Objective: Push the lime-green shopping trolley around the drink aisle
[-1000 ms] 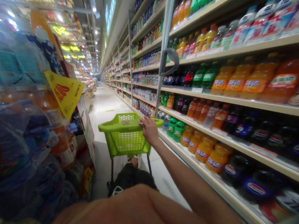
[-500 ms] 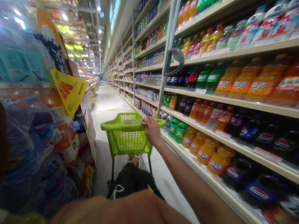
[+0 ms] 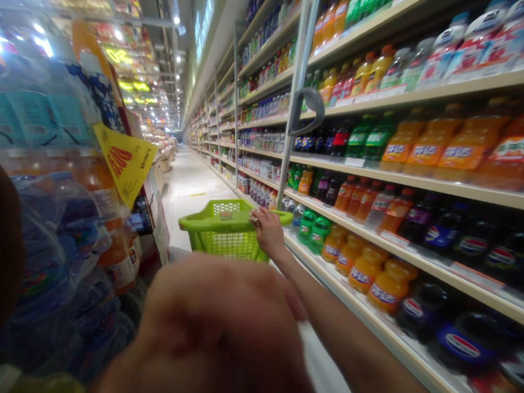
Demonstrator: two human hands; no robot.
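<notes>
Fingers of the right hand are curled over and clamped on the handle of the green shopping cart, toward the cart's right end. The handle's long axis is set crosswise, directly beneath these fingers, so it is touched by the right hand. On the near side of the cart, a large blurred shape is seen, apparently the left hand; whether its fingers are together or apart cannot be told, and the cart's lower part is hidden by it. To the right of the cart, shelves are filled with drinks, orange bottles among them. To its left, wrapped bottles are stacked, with a yellow price sign hung beside them. Beyond the cart, a pale aisle floor is seen.
</notes>
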